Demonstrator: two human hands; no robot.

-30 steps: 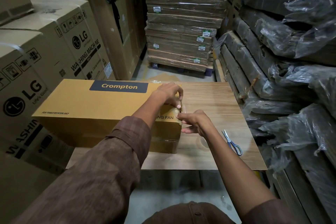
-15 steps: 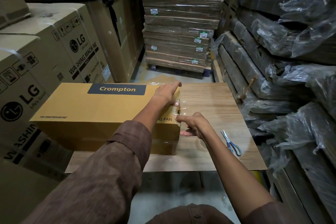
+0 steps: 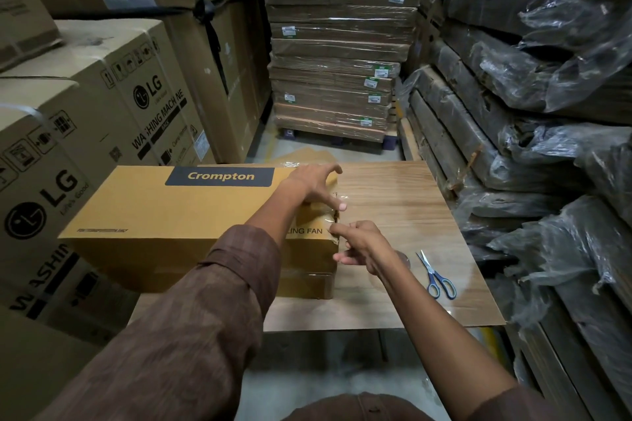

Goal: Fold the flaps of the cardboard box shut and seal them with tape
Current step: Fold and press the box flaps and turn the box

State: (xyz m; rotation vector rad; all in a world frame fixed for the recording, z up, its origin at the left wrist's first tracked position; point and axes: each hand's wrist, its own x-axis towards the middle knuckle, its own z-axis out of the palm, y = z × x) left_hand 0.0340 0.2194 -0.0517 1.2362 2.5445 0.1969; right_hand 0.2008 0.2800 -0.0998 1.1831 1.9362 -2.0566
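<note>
A long yellow Crompton cardboard box lies on a wooden table, flaps folded shut at its right end. My left hand lies flat on the top right end of the box, fingers spread to the far edge, thumb pressing down near the corner. My right hand is at the box's right end, thumb and forefinger pinched on a strip of clear tape that runs over the edge. A clear tape roll sits partly hidden behind my right wrist.
Blue-handled scissors lie on the table right of my right arm. LG washing machine cartons stand close on the left. Plastic-wrapped bundles crowd the right side, and a wrapped pallet stack stands behind the table.
My left hand has let go of the tape pinch and slid back across the box top, fingers spreading. My right hand stays pinched at the corner.
</note>
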